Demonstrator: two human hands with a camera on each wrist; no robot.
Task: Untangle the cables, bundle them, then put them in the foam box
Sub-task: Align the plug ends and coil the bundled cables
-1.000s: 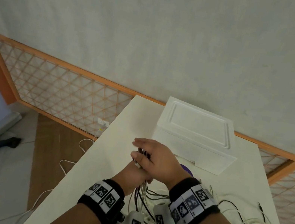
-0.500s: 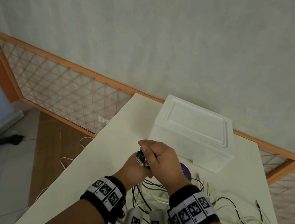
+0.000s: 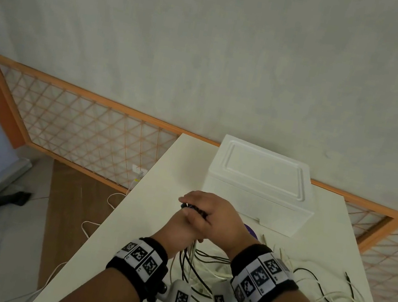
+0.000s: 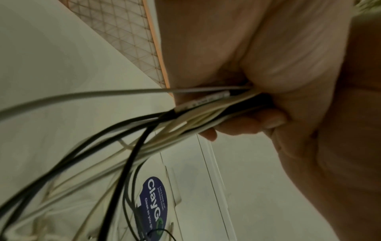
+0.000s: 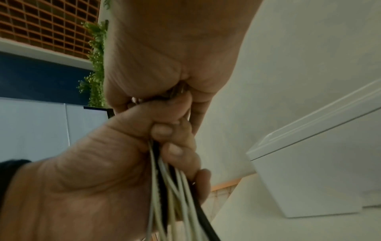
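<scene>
1. Left hand, lower middle of the head view, is fisted round a gathered bunch of black and white cables. The left wrist view shows the fingers curled tight over the strands, so that's a closed hold on the bundle.
2. The bundle's long axis runs roughly up-down: ends poke out the top of the fist, and the loose lengths hang below onto the table.
3. Right hand sits right on top of the left, fingers curled over the dark cable ends, pinching them.
4. More slack cable sprawls at lower right, not yet gathered, I'd say.
5. Foam box is just beyond the hands, up-right in frame, lid on. Can't tell what's inside. The right hand is nearer to it.
</scene>
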